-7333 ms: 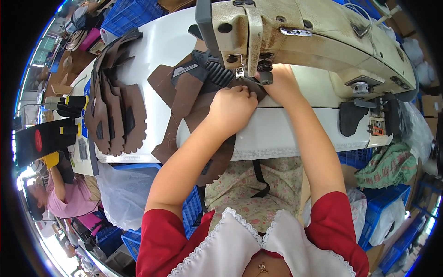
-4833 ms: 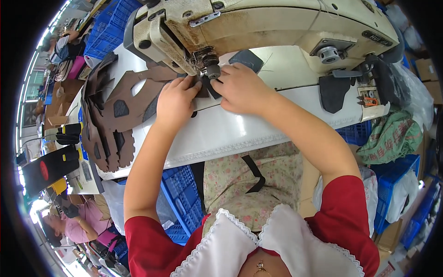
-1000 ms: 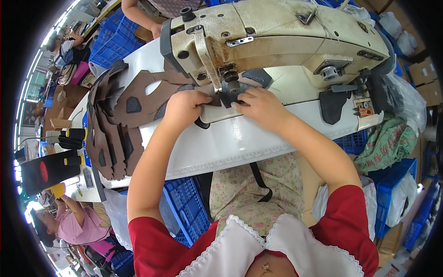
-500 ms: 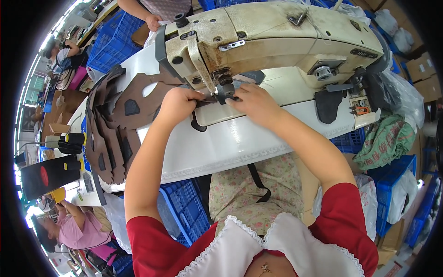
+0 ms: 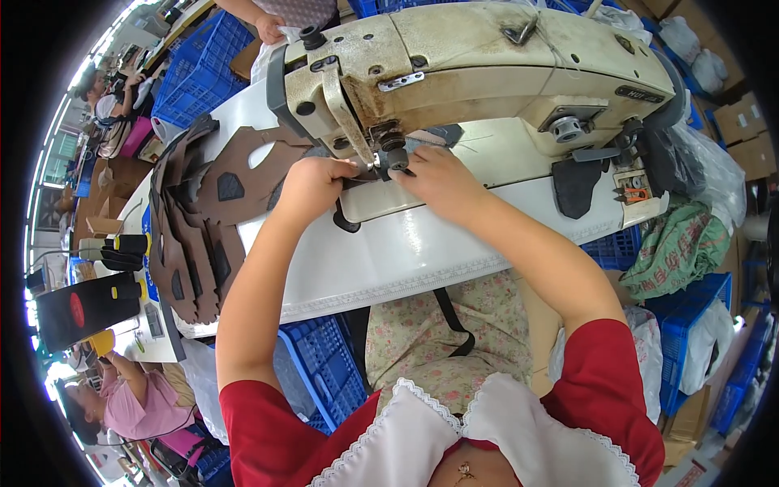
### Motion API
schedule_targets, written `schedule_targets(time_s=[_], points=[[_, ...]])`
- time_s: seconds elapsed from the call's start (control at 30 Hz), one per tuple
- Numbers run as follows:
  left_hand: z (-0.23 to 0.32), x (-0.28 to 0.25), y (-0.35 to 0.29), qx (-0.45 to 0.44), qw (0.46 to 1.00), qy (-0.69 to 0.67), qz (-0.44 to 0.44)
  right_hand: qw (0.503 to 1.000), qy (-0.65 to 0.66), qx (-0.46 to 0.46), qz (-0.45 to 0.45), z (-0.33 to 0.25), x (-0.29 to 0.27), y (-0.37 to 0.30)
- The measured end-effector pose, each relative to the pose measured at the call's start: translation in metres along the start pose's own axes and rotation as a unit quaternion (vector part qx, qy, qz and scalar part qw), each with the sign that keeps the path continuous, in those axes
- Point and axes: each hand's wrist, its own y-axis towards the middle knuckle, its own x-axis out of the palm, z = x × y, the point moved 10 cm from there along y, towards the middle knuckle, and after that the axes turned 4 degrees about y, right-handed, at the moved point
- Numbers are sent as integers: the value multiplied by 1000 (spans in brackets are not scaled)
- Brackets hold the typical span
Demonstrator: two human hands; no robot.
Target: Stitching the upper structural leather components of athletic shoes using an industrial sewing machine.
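Observation:
An old cream sewing machine (image 5: 454, 89) stands over the white table. Below its needle area lies a brown cut piece (image 5: 367, 180), probably leather or fabric, mostly covered by my hands and the machine head. My left hand (image 5: 312, 188) is closed in a pinch at the piece's edge, just left of the presser foot. On the other side, my right hand (image 5: 438, 183) has its fingers bent and pressed onto the work, close by the needle; its fingertips are partly hidden. A pile of brown cut pieces (image 5: 191, 243) with dark patches lies left of my left forearm.
The white table (image 5: 389, 272) has a ruled front edge. Blue crates (image 5: 324, 369) stand below and around it. A black flap (image 5: 574, 187) and a small tray of tools (image 5: 633, 191) are at the right. Another person's hand (image 5: 269, 28) holds white plastic behind the machine.
Both hands have shifted slightly, the right one a little to the left, closer to the needle. The machine appears slightly further left in the picture. The hand behind has lifted a little.

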Motion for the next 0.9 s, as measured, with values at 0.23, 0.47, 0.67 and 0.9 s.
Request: schedule_targets(time_s=[0.23,0.47,0.67,0.9], points=[[1,-2,1,46,998,29,27,1000,-18,-14,0,-5,-1,9],[12,-1,3,77,993,81,41,999,-36,-6,1,1,5,10],[30,-5,-12,175,974,98,105,999,11,-24,-20,8,0,3],[13,-3,-4,41,997,62,35,998,34,-41,-19,2,-2,2]])
